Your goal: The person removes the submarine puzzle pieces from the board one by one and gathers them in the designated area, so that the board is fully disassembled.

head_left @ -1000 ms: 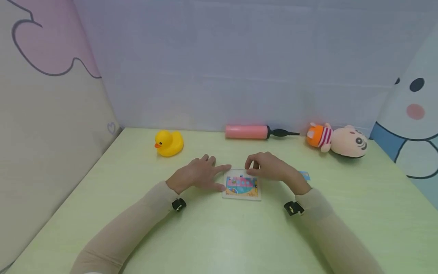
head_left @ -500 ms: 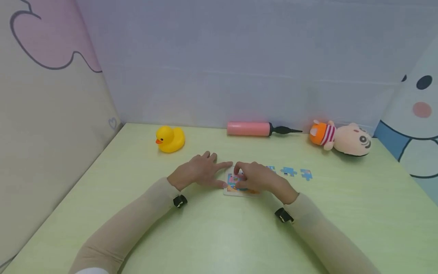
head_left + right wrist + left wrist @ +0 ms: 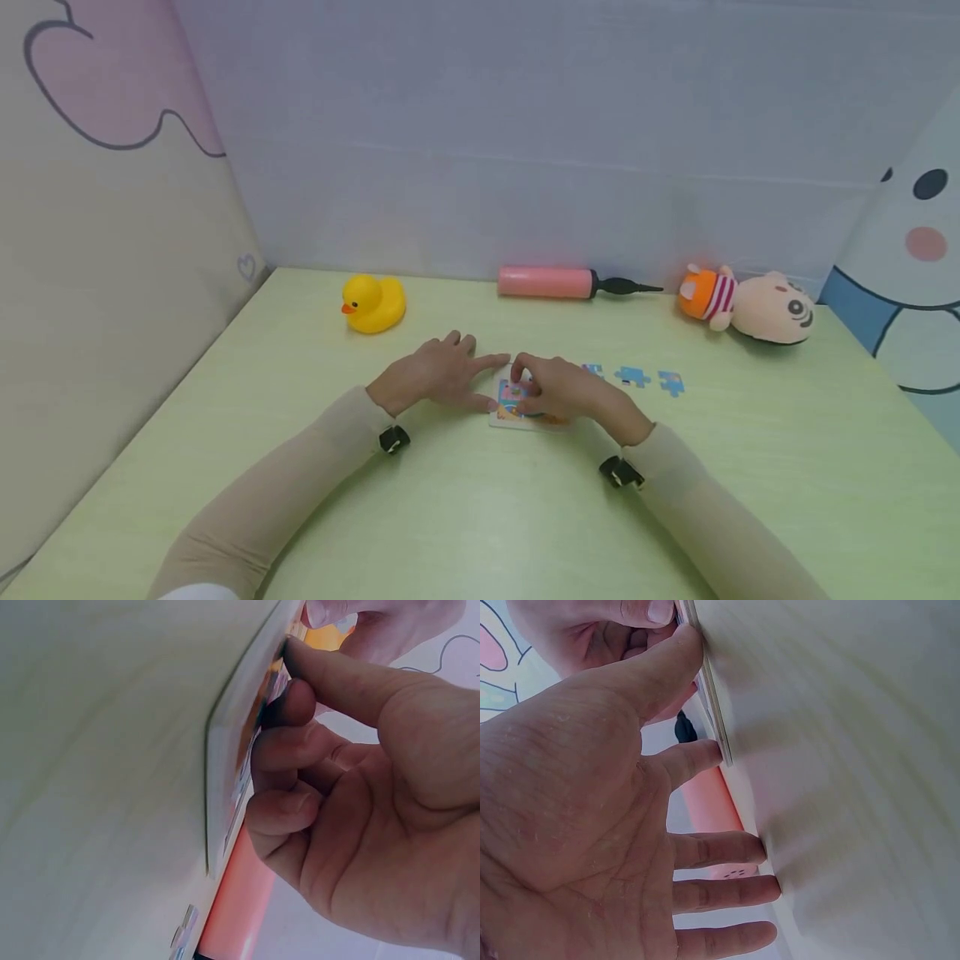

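Observation:
A small jigsaw puzzle board [image 3: 506, 423] with a pale frame and a colourful picture lies flat on the table. My left hand [image 3: 442, 375] is at its left side, fingers spread and straight. In the left wrist view the thumb [image 3: 676, 656] and index fingertip touch the board's edge. My right hand [image 3: 562, 386] bends over the board and covers much of its picture. Its thumb [image 3: 330, 671] and curled index finger pinch at a puzzle piece in the board; the piece is mostly hidden. Loose puzzle pieces [image 3: 633, 376] lie in a row just right of that hand.
Along the back of the table [image 3: 465, 517] stand a yellow rubber duck [image 3: 375, 305], a pink hand pump [image 3: 545, 282] with a black nozzle, and a plush doll [image 3: 765, 308] lying on its side. A pale backdrop [image 3: 480, 167] rises behind them.
My right hand has moved left and down from the board's top right edge onto its picture, uncovering the loose pieces. In the last half second both hands stay nearly still.

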`<act>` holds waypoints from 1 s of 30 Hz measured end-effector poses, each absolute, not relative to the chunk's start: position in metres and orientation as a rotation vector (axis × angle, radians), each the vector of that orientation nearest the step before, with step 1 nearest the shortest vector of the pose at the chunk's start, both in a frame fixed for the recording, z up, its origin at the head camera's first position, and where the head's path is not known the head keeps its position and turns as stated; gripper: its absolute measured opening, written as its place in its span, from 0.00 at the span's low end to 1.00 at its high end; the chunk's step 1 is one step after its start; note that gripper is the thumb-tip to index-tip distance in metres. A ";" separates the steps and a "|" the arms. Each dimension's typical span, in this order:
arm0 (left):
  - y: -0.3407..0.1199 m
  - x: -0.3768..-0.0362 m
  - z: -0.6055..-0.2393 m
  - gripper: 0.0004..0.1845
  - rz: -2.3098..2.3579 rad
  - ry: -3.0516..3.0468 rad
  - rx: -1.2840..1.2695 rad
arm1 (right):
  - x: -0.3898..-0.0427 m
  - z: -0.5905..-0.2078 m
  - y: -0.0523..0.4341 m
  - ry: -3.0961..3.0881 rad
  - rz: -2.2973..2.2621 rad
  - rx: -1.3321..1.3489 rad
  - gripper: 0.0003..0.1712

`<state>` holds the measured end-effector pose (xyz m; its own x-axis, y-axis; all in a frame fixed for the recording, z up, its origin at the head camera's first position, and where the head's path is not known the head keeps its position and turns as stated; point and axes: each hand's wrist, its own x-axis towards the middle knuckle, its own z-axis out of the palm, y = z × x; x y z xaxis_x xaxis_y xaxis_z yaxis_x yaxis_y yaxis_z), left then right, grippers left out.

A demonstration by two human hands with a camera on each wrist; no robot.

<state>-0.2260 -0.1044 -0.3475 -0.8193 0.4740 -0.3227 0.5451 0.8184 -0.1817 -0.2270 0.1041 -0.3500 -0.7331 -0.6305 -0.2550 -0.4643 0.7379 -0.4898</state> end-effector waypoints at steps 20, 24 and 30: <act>-0.104 -0.224 -0.349 0.42 -0.406 2.759 0.787 | -0.225 -0.348 0.102 2.602 -0.720 -0.881 0.06; -0.105 -0.223 -0.349 0.42 -0.398 2.757 0.784 | -0.226 -0.347 0.100 2.605 -0.743 -0.843 0.06; -0.104 -0.224 -0.350 0.42 -0.383 2.748 0.785 | -0.226 -0.345 0.100 2.582 -0.743 -0.791 0.05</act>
